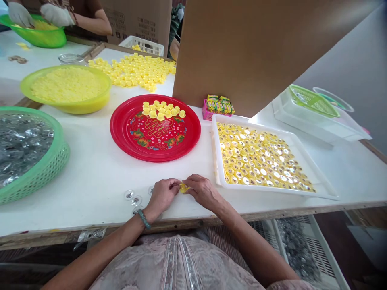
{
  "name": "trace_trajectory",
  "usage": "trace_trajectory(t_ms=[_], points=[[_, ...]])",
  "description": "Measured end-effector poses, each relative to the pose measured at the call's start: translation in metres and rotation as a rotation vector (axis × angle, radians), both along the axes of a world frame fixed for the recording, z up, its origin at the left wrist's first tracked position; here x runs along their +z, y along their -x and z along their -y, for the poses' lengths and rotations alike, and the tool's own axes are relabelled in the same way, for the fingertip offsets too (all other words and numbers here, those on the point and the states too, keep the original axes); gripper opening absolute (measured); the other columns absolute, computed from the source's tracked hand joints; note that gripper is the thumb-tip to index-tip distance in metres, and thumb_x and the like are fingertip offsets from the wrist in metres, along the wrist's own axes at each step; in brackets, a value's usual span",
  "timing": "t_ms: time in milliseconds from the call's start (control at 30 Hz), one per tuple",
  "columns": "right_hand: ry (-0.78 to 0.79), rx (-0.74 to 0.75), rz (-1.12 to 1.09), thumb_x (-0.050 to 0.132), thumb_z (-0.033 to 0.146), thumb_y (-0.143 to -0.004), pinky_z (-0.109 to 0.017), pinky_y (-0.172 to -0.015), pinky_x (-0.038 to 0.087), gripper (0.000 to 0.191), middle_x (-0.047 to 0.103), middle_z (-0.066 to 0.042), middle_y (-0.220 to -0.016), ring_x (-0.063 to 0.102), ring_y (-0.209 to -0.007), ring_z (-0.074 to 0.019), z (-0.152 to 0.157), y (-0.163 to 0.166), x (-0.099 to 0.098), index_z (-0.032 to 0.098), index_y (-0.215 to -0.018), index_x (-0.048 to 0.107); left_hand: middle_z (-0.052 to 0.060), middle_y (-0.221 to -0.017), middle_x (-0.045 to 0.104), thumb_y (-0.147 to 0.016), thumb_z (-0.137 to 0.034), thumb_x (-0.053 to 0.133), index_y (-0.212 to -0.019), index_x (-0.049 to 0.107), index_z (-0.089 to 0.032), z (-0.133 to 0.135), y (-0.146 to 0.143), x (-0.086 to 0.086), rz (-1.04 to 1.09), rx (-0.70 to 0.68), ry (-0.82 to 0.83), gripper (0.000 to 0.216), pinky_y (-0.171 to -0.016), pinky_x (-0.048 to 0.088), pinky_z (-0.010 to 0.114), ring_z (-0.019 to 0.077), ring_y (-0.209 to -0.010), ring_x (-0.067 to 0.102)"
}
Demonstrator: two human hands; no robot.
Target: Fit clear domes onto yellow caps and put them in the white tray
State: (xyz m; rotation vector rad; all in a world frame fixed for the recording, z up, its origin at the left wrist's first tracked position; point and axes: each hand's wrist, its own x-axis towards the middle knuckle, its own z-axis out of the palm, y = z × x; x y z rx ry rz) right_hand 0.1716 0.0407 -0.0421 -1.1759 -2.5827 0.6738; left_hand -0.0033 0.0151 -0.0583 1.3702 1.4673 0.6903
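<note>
Between my two hands, close to the table's front edge, is a small yellow plastic cap. My right hand pinches it from the right with thumb and fingers. The fingertips of my left hand, closed together, grip its left side. Several clear round discs with small dark prints lie beside and partly under my left hand. Ahead is a red round tray with a cluster of loose yellow caps on its far half. A white tray on the right holds many yellow caps topped with shiny printed discs.
A green basket of clear, shiny pieces stands left, behind it a yellow bowl of yellow pieces. More yellow caps lie farther back. A pink box stands by a tall cardboard panel. A co-worker's gloved hands work over a green bowl.
</note>
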Motion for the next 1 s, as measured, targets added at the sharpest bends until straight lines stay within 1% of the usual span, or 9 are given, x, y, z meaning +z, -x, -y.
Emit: trace_trajectory(t_ms=[167,300,400,567,667,800,867,933,1000], points=[[0.044,-0.020,0.067,0.062,0.013,-0.079,-0.023,-0.075,0.043,0.014,0.062,-0.004,-0.089,0.059,-0.084,-0.0150,-0.002,0.003,0.004,0.018,-0.091,0.066,0.002,-0.085,0.073,-0.077,-0.031,0.051,-0.091,0.071,-0.021,0.000,0.000,-0.001,0.029,0.002,0.009,0.026,-0.068,0.047,0.025,0.0177,-0.076,0.065],[0.056,-0.065,0.143,0.064,0.015,-0.078,-0.021,-0.069,0.041,0.008,0.062,-0.003,-0.083,0.060,-0.079,-0.0143,-0.002,0.007,0.005,0.018,-0.085,0.067,0.003,-0.088,0.073,-0.077,-0.029,0.050,-0.092,0.070,-0.021,0.001,0.000,-0.002,0.034,0.011,0.027,0.026,-0.071,0.048,0.025,0.0180,-0.079,0.065],[0.064,-0.083,0.204,0.062,0.017,-0.079,-0.021,-0.062,0.039,0.005,0.061,-0.002,-0.078,0.059,-0.071,-0.0130,-0.001,0.011,0.007,0.017,-0.080,0.067,0.002,-0.087,0.073,-0.075,-0.030,0.053,-0.089,0.070,-0.021,0.002,-0.001,-0.003,0.066,0.012,0.033,0.023,-0.072,0.048,0.025,0.0179,-0.080,0.066],[0.076,-0.096,0.310,0.061,0.016,-0.079,-0.021,-0.054,0.035,0.012,0.058,-0.002,-0.070,0.057,-0.063,-0.0122,-0.001,0.020,0.011,0.015,-0.068,0.065,0.001,-0.070,0.070,-0.070,-0.033,0.061,-0.073,0.065,-0.020,-0.004,-0.004,-0.005,0.096,0.025,0.031,0.014,-0.060,0.046,0.024,0.0164,-0.066,0.064],[0.082,-0.095,0.328,0.061,0.016,-0.078,-0.022,-0.053,0.035,0.011,0.057,-0.003,-0.069,0.056,-0.063,-0.0127,-0.002,0.024,0.011,0.014,-0.068,0.065,0.000,-0.062,0.067,-0.067,-0.031,0.062,-0.066,0.063,-0.019,-0.009,-0.005,-0.006,0.050,0.023,0.057,0.012,-0.053,0.042,0.023,0.0150,-0.058,0.060],[0.088,-0.101,0.310,0.062,0.015,-0.078,-0.023,-0.054,0.037,0.012,0.057,-0.004,-0.068,0.057,-0.063,-0.0142,-0.004,0.023,0.010,0.015,-0.066,0.066,-0.002,-0.052,0.062,-0.063,-0.027,0.064,-0.062,0.061,-0.018,-0.016,-0.005,-0.006,0.017,0.018,0.111,0.010,-0.048,0.038,0.023,0.0136,-0.050,0.056],[0.100,-0.103,0.271,0.064,0.017,-0.077,-0.023,-0.056,0.039,0.010,0.058,-0.004,-0.070,0.059,-0.065,-0.0149,-0.002,0.020,0.010,0.015,-0.067,0.066,-0.001,-0.051,0.061,-0.062,-0.027,0.065,-0.061,0.062,-0.018,-0.016,-0.005,-0.006,0.019,0.028,0.122,0.010,-0.047,0.039,0.023,0.0139,-0.049,0.056],[0.094,-0.123,0.195,0.065,0.018,-0.078,-0.022,-0.062,0.041,0.003,0.061,-0.004,-0.076,0.060,-0.073,-0.0157,0.002,0.016,0.009,0.016,-0.077,0.067,0.000,-0.053,0.063,-0.062,-0.029,0.065,-0.064,0.063,-0.017,-0.015,-0.004,-0.007,0.047,0.048,0.125,0.012,-0.049,0.042,0.024,0.0148,-0.051,0.058],[0.070,-0.163,0.105,0.063,0.018,-0.079,-0.022,-0.070,0.043,0.013,0.062,-0.005,-0.087,0.060,-0.083,-0.0163,0.009,0.013,0.008,0.017,-0.092,0.064,0.002,-0.059,0.066,-0.061,-0.031,0.066,-0.068,0.065,-0.017,-0.012,-0.004,-0.008,0.085,0.064,0.127,0.016,-0.052,0.045,0.025,0.0163,-0.056,0.060]])
